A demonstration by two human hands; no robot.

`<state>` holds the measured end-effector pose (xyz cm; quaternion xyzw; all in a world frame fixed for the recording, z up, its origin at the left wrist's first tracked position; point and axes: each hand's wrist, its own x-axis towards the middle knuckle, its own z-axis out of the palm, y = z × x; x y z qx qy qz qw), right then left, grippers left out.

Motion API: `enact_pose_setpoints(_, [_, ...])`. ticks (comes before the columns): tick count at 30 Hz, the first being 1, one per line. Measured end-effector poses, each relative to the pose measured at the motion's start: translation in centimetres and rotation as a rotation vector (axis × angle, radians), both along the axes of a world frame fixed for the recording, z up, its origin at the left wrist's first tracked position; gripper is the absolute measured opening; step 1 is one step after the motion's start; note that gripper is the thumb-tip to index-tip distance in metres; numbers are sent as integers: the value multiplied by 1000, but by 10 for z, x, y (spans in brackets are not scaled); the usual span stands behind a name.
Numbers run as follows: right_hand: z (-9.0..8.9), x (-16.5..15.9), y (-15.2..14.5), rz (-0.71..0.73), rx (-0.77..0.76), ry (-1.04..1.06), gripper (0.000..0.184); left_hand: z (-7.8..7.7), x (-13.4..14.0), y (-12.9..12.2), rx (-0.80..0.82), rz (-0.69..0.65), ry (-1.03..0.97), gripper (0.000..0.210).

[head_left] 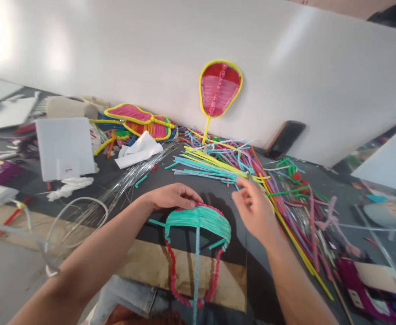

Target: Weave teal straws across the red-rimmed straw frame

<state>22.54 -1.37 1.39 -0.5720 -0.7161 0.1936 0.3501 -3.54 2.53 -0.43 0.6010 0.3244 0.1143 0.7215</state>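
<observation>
A fan-shaped pipe-cleaner frame (214, 219) is in front of me, its outline wrapped in red. Rows of teal pipe cleaner fill its top, and a light blue stem runs down its middle. My left hand (175, 197) grips the top edge, thumb and fingers closed on it. Loose teal ends stick out at both sides. To the right, my right hand (255, 207) is raised beside a bundle of light blue and yellow pipe cleaners (207, 162). Its fingers are loosely bent and apart, with nothing visible between them.
A finished pink-and-red fan shape with yellow rim (221, 88) leans on the white board (143, 54). A phone (286, 137) rests against that board. Purple glue guns (363, 289) lie at both sides. A white cable (76, 198) loops near my left forearm.
</observation>
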Motion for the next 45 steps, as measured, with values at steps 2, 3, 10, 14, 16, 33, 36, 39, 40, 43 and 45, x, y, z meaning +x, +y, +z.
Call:
enact_pose_setpoints(2, [-12, -9, -14, 145, -313, 182, 39, 1, 2, -1, 33, 30, 26, 40])
enact_pose_setpoints(3, [-17, -14, -20, 180, -413, 209, 38, 2, 3, -2, 47, 48, 41, 38])
enact_pose_setpoints(10, [-15, -8, -18, 134, -538, 261, 28, -1, 7, -3, -101, 253, -2, 38])
enact_pose_setpoints(14, [-17, 26, -4, -88, -436, 454, 28, -7, 4, 1, -297, 526, -171, 36])
enact_pose_setpoints(16, [-22, 39, 1, -138, -415, 580, 29, -7, 5, 0, -340, 507, -218, 32])
enact_pose_setpoints(33, [-28, 39, 5, -117, -360, 470, 28, -7, 34, -20, -198, 641, -131, 28])
enact_pose_setpoints(36, [-29, 39, 5, -112, -373, 483, 29, -6, 35, -22, -220, 663, -174, 26])
enact_pose_setpoints(39, [-30, 37, 5, -112, -391, 508, 28, -5, 36, -22, -222, 680, -202, 26])
enact_pose_setpoints(40, [-30, 37, 4, -113, -394, 516, 28, -5, 36, -22, -223, 684, -202, 27])
enact_pose_setpoints(43, [-30, 36, 4, -119, -397, 552, 28, -4, 36, -22, -241, 715, -198, 28])
enact_pose_setpoints(45, [-30, 36, 4, -122, -402, 584, 29, -4, 35, -22, -259, 727, -200, 30])
